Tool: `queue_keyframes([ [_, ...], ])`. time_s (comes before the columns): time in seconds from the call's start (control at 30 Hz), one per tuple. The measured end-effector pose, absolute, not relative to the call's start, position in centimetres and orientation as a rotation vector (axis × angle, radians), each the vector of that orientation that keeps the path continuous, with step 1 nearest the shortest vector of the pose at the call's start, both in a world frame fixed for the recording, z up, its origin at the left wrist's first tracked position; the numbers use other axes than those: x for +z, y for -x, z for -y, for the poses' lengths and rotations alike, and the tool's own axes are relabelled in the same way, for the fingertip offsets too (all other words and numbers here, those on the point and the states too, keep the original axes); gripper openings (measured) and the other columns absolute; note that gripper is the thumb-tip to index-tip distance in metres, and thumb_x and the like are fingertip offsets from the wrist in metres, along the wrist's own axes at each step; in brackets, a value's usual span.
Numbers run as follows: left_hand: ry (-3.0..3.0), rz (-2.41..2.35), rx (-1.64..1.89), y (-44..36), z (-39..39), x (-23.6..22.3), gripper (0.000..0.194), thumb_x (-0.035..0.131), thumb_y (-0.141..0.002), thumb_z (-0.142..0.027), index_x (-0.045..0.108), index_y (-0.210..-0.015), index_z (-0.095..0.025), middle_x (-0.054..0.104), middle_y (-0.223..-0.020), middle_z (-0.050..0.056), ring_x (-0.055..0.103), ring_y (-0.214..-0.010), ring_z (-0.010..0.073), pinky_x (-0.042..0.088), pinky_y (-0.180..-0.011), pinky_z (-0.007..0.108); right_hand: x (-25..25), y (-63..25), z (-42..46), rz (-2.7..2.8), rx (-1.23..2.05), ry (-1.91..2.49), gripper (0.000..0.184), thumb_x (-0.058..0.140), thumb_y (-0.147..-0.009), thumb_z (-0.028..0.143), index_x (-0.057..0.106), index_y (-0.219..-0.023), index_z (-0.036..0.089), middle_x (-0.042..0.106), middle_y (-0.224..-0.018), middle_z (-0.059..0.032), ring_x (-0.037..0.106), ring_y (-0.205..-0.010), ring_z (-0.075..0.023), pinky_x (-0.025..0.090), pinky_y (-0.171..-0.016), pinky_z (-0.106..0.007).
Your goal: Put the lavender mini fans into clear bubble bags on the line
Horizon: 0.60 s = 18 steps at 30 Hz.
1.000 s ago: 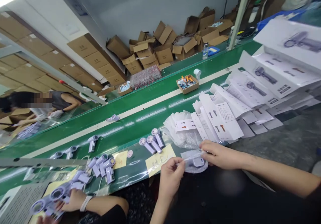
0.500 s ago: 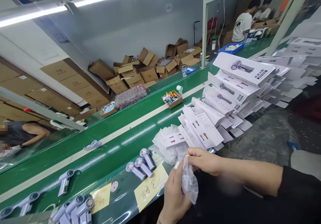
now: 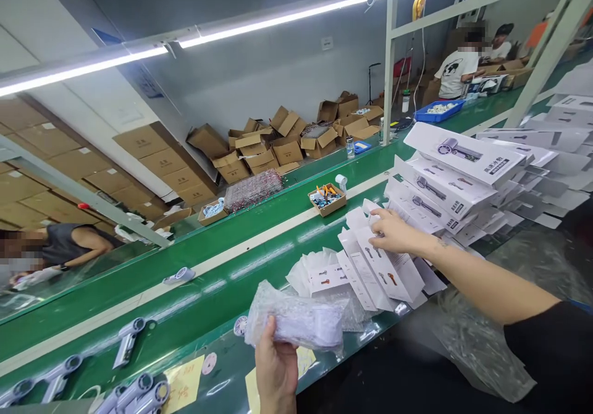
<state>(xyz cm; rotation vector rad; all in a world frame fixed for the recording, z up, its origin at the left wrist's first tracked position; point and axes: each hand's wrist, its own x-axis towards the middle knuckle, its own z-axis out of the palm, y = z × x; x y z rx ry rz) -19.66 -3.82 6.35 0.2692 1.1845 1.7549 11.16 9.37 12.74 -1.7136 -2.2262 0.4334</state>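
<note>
My left hand (image 3: pixel 277 364) grips a bubble-wrap bag (image 3: pixel 296 321) with a pale lilac handheld fan showing dimly inside. At the near end of the piled white printed boxes (image 3: pixel 386 272), my right hand (image 3: pixel 393 232) lies over their upper edges, fingers apart. Whether it touches one box or several is hard to tell. Clear plastic bags (image 3: pixel 356 312) lie beside the boxes. Behind the wrapped fan, the head of a bare fan (image 3: pixel 241 325) shows on the bench. A yellow handwritten note (image 3: pixel 306 359) is partly hidden by my left hand.
More lilac fans (image 3: pixel 139 392) lie at the lower left, and others rest on the green conveyor (image 3: pixel 259 266). A small carton (image 3: pixel 328 201) of orange and blue parts stands on the belt. Metal posts (image 3: pixel 391 62) rise beyond it. Co-workers (image 3: pixel 458 71) sit at the far right.
My left hand has raised the bubble-wrapped fan and moved it left, now lying sideways. My right hand has let go of the bag and reached forward to the boxes. The view has shifted.
</note>
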Motion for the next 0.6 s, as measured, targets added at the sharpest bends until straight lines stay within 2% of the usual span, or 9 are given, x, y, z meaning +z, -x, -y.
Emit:
queue_keyframes([
  [0.07,-0.089,-1.146,1.757,20.4,3.2,6.3,0.019,0.059,-0.078,-0.020,0.064,-0.096,-0.021,0.068,-0.087,0.001,0.065,-0.078,0.0141,0.054,-0.068,0.023,15.2,-11.5,-8.7,2.234,0.451,1.512,0.023,0.057,-0.076,0.031,0.059,-0.059,0.017,0.039,-0.132,-0.0119,0.028,-0.129,-0.0341,0.039,-0.094,-0.043],
  [0.13,-0.018,-1.112,1.799,21.0,2.6,6.3,0.018,0.057,-0.080,-0.020,0.064,-0.096,-0.021,0.069,-0.086,0.001,0.065,-0.079,0.0142,0.054,-0.069,0.022,17.8,-11.5,-8.8,2.194,0.441,1.380,0.025,0.056,-0.078,0.038,0.060,-0.064,0.017,0.033,-0.137,-0.0085,0.033,-0.128,-0.0315,0.042,-0.091,-0.040],
  [0.2,0.004,-1.098,1.852,21.7,1.9,6.2,0.017,0.057,-0.080,-0.020,0.064,-0.096,-0.021,0.069,-0.084,0.001,0.065,-0.077,0.0138,0.054,-0.068,0.021,19.7,-10.4,-10.3,2.109,0.357,1.314,0.029,0.058,-0.075,0.047,0.065,-0.080,0.019,0.027,-0.142,-0.0068,0.035,-0.126,-0.0324,0.041,-0.093,-0.042],
  [0.27,0.037,-1.102,1.889,22.4,1.2,6.1,0.015,0.056,-0.080,-0.020,0.063,-0.093,-0.020,0.069,-0.080,0.000,0.065,-0.073,0.0128,0.053,-0.064,0.020,20.3,-8.1,-13.1,2.015,0.221,1.245,0.048,0.063,-0.069,0.054,0.062,-0.102,0.020,0.026,-0.143,-0.0096,0.033,-0.127,-0.0346,0.035,-0.098,-0.046],
  [0.33,0.075,-1.091,1.930,23.3,0.2,5.9,0.013,0.055,-0.080,-0.018,0.063,-0.091,-0.019,0.068,-0.078,-0.001,0.065,-0.070,0.0118,0.053,-0.062,0.019,19.4,-4.6,-16.7,1.947,0.111,1.172,0.064,0.066,-0.065,0.057,0.057,-0.115,0.017,0.033,-0.138,-0.0138,0.032,-0.125,-0.0352,0.031,-0.101,-0.048],
  [0.43,0.087,-1.066,1.999,25.4,-1.7,5.9,0.013,0.056,-0.078,-0.016,0.061,-0.090,-0.018,0.067,-0.075,-0.002,0.064,-0.064,0.0101,0.052,-0.057,0.018,15.8,1.7,-21.6,1.944,0.076,1.121,0.064,0.067,-0.067,0.054,0.057,-0.113,0.012,0.047,-0.121,-0.0160,0.040,-0.113,-0.0323,0.034,-0.099,-0.044],
  [0.5,0.044,-1.107,2.031,27.3,-3.4,5.8,0.013,0.057,-0.077,-0.017,0.060,-0.089,-0.018,0.066,-0.073,-0.002,0.062,-0.060,0.0091,0.048,-0.050,0.016,12.7,5.8,-24.1,1.951,0.111,1.139,0.061,0.067,-0.068,0.052,0.057,-0.111,0.010,0.049,-0.113,-0.0162,0.042,-0.106,-0.0308,0.035,-0.098,-0.041],
  [0.6,-0.059,-1.203,2.033,30.3,-6.4,5.5,0.013,0.059,-0.075,-0.018,0.059,-0.088,-0.017,0.064,-0.070,-0.003,0.060,-0.056,0.0084,0.044,-0.044,0.015,7.7,11.2,-26.5,1.961,0.235,1.247,0.062,0.066,-0.069,0.051,0.054,-0.114,0.009,0.046,-0.113,-0.0171,0.040,-0.106,-0.0311,0.033,-0.099,-0.041],
])
